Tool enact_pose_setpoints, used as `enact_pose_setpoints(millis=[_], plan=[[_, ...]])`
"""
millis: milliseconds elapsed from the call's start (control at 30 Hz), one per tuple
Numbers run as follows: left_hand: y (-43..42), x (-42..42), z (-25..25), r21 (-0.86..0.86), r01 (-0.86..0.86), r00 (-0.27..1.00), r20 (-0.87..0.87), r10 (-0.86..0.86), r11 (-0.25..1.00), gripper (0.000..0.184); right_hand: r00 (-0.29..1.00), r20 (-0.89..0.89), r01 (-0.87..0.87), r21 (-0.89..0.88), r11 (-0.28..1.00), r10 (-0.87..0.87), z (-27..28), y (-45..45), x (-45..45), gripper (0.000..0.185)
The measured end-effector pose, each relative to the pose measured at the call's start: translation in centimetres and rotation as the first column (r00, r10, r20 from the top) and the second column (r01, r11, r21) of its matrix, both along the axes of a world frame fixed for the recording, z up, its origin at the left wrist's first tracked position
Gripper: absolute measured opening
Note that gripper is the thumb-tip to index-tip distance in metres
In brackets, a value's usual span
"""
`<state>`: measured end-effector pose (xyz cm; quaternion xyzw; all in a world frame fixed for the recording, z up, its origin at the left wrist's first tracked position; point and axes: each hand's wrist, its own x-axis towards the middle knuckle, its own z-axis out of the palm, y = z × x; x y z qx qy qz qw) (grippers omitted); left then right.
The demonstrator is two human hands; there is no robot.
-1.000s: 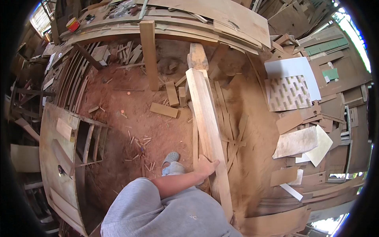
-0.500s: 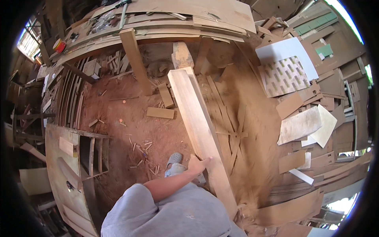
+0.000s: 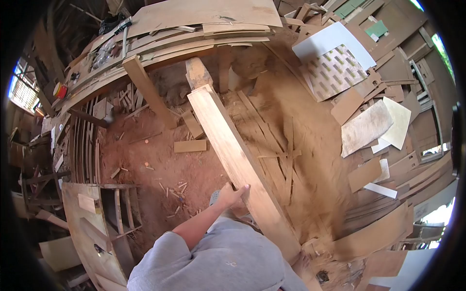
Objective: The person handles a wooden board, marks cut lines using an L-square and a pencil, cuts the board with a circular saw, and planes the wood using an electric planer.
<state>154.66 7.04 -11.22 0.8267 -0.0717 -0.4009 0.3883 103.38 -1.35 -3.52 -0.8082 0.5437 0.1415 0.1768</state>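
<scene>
A long, thick wooden beam (image 3: 242, 169) slants across the middle, from the upper left down to the lower right beside my body. My left hand (image 3: 232, 195) grips its left edge, the thumb on the upper face and the other fingers partly hidden at the side. Past the beam's far end lies a rough, stained wooden block (image 3: 198, 75), which the beam end overlaps in view. At the beam's near end a blurred, skin-toned shape shows low beside my shirt; whether it is my right hand is unclear.
A workbench stacked with boards (image 3: 204, 19) stands ahead, on a wooden leg (image 3: 148, 92). An open wooden cabinet (image 3: 85, 213) is at the left. Offcuts lie on the reddish floor (image 3: 160, 165). Several panels and a patterned sheet (image 3: 336, 72) are at the right.
The view has turned, and the beam's far end now lies further left in it. More of the beam's broad upper face shows. My left hand has stayed on the beam.
</scene>
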Motion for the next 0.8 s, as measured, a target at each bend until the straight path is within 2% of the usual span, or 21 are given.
enact_pose_setpoints(millis=[67, 133, 167, 233, 267, 300, 367, 467, 567, 667, 733, 800], plan=[[-1.4, -1.2, 0.9, 0.248, -0.027, 0.934, 0.352, -0.064, 0.968, 0.123, 1.000, 0.001, 0.009, -0.041, 0.999, -0.009, -0.4, -0.1, -0.1, 0.109], [-2.5, -0.7, 1.6, 0.219, 0.078, 0.760, 0.619, -0.200, 0.973, 0.134, 1.000, 0.007, 0.016, -0.080, 0.997, -0.015, -1.0, -0.8, -0.4, 0.119], [-3.3, -0.3, 2.1, 0.213, 0.137, 0.637, 0.729, -0.251, 0.967, 0.140, 1.000, 0.011, 0.004, -0.085, 0.996, -0.003, -1.1, -1.2, -0.6, 0.119], [-5.7, 0.8, 2.8, 0.284, 0.387, 0.441, 0.778, -0.447, 0.877, 0.134, 0.999, 0.033, -0.011, -0.105, 0.994, 0.015, -1.0, -2.2, -0.2, 0.119], [-6.9, 1.2, 3.0, 0.328, 0.495, 0.323, 0.790, -0.521, 0.804, 0.130, 0.999, 0.048, -0.016, -0.118, 0.993, 0.021, -1.0, -2.6, 0.2, 0.119], [-8.4, 1.4, 3.2, 0.346, 0.660, 0.238, 0.745, -0.623, 0.666, 0.129, 0.997, 0.072, -0.016, -0.137, 0.990, 0.026, -0.8, -3.0, 0.7, 0.118], [-11.7, 1.0, 3.3, 0.335, 0.888, 0.024, 0.652, -0.758, 0.316, 0.127, 0.995, 0.099, -0.013, -0.143, 0.990, 0.028, -0.5, -3.7, 1.2, 0.118], [-18.0, 0.0, 4.7, 0.389, 0.918, -0.171, 0.213, -0.962, -0.077, 0.113, 0.995, 0.097, 0.005, -0.126, 0.992, 0.008, -0.4, -3.9, 2.4, 0.118], [-20.5, 0.0, 5.5, 0.407, 0.894, -0.199, -0.010, -0.980, -0.186, 0.109, 0.998, 0.064, 0.015, -0.163, 0.987, -0.004, -0.3, -3.0, 3.2, 0.118], [-19.5, -0.3, 7.2, 0.460, 0.871, -0.256, 0.132, -0.958, -0.169, 0.113, 0.995, 0.094, -0.015, -0.271, 0.962, 0.042, 0.3, -2.1, 3.7, 0.116], [-17.6, -0.1, 7.5, 0.481, 0.873, -0.257, 0.316, -0.913, -0.079, 0.115, 0.988, 0.110, -0.056, -0.377, 0.924, 0.105, 1.1, -0.4, 3.3, 0.113], [-15.1, -0.6, 7.1, 0.492, 0.870, -0.246, 0.471, -0.847, 0.021, 0.117, 0.984, 0.132, -0.069, -0.327, 0.943, 0.117, 1.9, 0.2, 1.9, 0.110]])
